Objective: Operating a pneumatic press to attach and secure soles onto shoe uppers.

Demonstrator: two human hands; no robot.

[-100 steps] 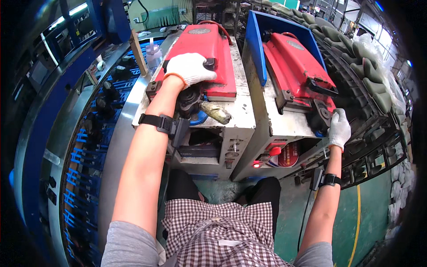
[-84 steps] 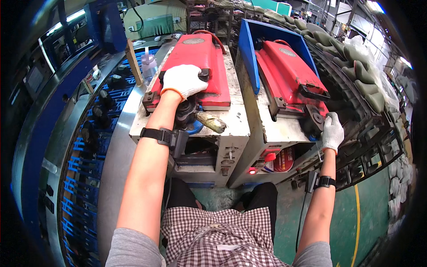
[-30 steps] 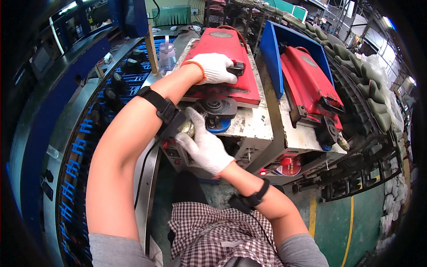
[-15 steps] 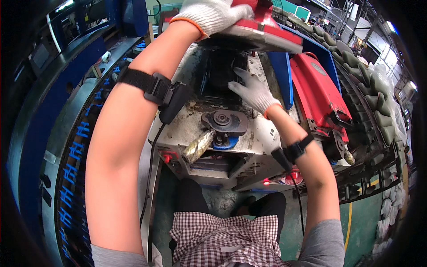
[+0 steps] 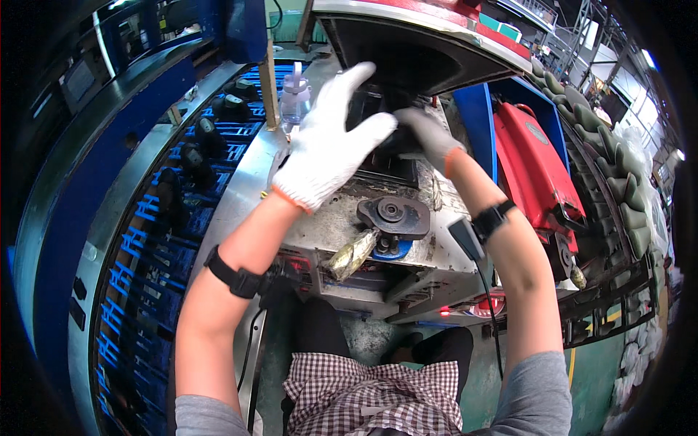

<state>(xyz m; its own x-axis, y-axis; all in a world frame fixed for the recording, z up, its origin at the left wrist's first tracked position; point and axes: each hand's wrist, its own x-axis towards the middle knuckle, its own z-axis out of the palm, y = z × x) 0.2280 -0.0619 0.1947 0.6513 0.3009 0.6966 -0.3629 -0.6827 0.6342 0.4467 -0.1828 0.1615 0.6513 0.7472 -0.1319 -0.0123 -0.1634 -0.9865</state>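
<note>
Factory bench: two red machines [image 5: 534, 171], left hand [image 5: 327, 149] spread wide, right hand [image 5: 429, 134] state unclear.

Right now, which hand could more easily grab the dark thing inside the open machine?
Probably the right hand. Its fingers reach onto the dark part under the raised red lid. The left hand is spread open in front of it, gripping nothing.

Two white-gloved hands reaching under a raised red machine lid.

The left hand [image 5: 327, 156] and right hand [image 5: 429, 138] meet at a dark part beneath the lid [image 5: 429, 43]; a second red machine [image 5: 534, 171] sits to the right.
</note>
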